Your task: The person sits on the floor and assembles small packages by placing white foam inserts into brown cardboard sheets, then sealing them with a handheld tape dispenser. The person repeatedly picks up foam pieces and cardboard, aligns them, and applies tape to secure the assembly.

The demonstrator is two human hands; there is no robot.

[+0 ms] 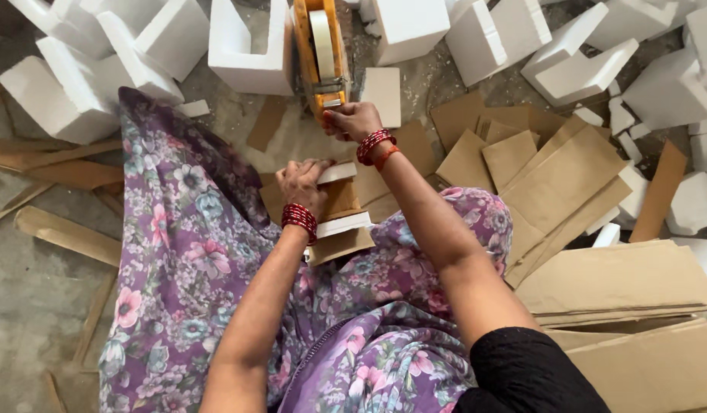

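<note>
My right hand (353, 120) grips the handle end of an orange tape dispenser (320, 50) that carries a roll of pale tape and points away from me. My left hand (302, 183) presses on a small bundle (340, 218) of white foam pieces sandwiched between brown cardboard sheets, resting on my lap. The dispenser's near end sits just above and beyond the bundle. Red bangles circle both wrists. Purple flowered cloth (185, 260) covers my legs under the bundle.
White foam blocks (108, 53) lie scattered across the far floor, with more foam blocks (575, 65) at right. Cut cardboard sheets (552, 183) fan out to the right, and a stack of larger cardboard (621, 283) lies near my right elbow. Cardboard strips (63, 233) litter the concrete at left.
</note>
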